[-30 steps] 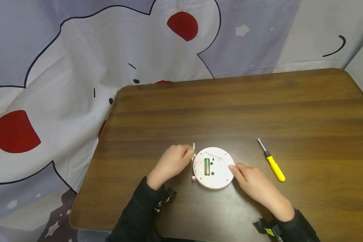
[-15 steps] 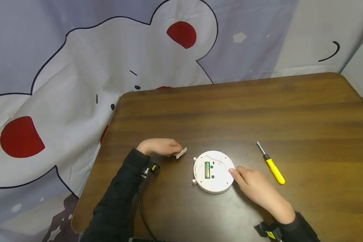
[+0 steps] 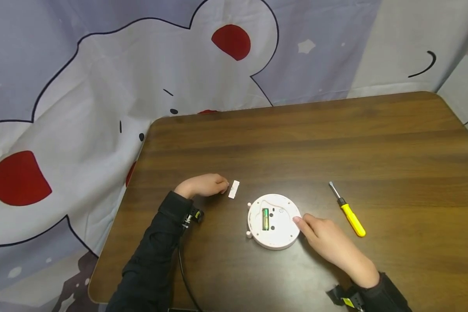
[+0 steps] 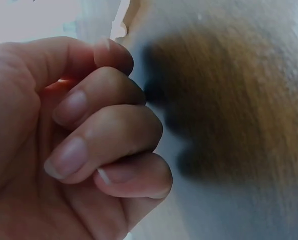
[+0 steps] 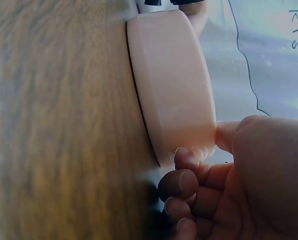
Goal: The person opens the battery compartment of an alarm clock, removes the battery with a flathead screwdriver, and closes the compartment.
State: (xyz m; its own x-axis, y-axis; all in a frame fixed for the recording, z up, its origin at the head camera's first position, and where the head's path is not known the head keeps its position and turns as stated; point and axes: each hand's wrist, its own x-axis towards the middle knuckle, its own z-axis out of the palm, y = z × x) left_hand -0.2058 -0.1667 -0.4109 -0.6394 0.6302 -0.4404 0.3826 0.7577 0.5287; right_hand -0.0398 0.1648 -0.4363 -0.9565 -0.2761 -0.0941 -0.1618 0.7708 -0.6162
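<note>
Closest in, two black sleeves (image 3: 144, 264) reach over the table's near edge, a black cable (image 3: 187, 284) curving beside the left one. Just beyond, the right hand (image 3: 327, 236) has the round white device (image 3: 279, 236) by its rim, thumb up on the face, fingers curled against the smooth side wall. And there's the device itself, flat on the table, two little knobs on its left edge, a green battery (image 3: 265, 219) in the slot on its upturned face! Off to the right, well apart from that grip, lies a yellow-handled screwdriver (image 3: 352, 220), metal tip pointing away. A touch farther out, the left hand (image 3: 204, 185), fingers curled in and nothing seen in them, sits just beside a small white cover (image 3: 234, 189) on the wood. Past all that runs the brown table (image 3: 296, 143), and behind it hangs a printed cloth (image 3: 152, 65), white and lavender with red shapes.
</note>
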